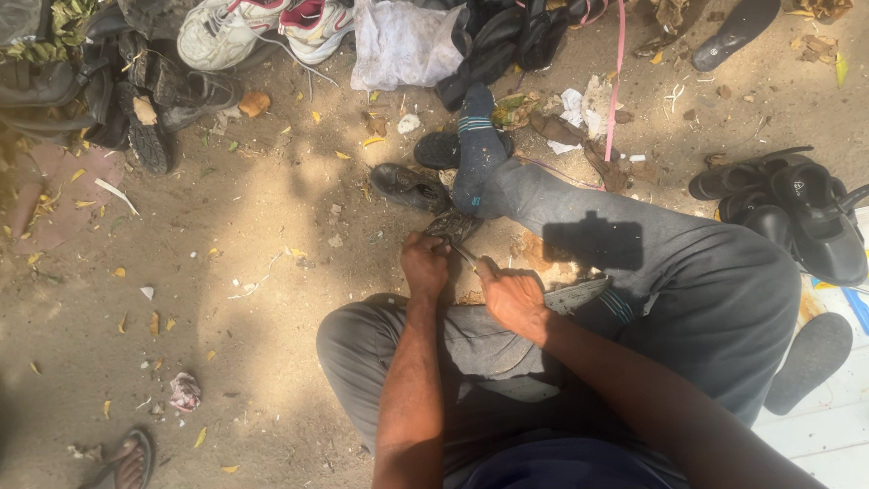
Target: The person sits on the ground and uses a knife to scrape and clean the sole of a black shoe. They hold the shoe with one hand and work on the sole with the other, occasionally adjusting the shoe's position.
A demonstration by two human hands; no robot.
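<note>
Dusty ground lies all around me. My left hand [424, 263] is curled tight around a dark worn shoe [452, 226], just past my knees. My right hand [511, 295] grips a thin tool [464, 255] against it. Far off, I count two white sneakers [262, 27]. Right, black sandals [797, 213] sit piled.

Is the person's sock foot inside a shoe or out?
Out. The dark sock is bare, resting on a black shoe on the dirt.
</note>
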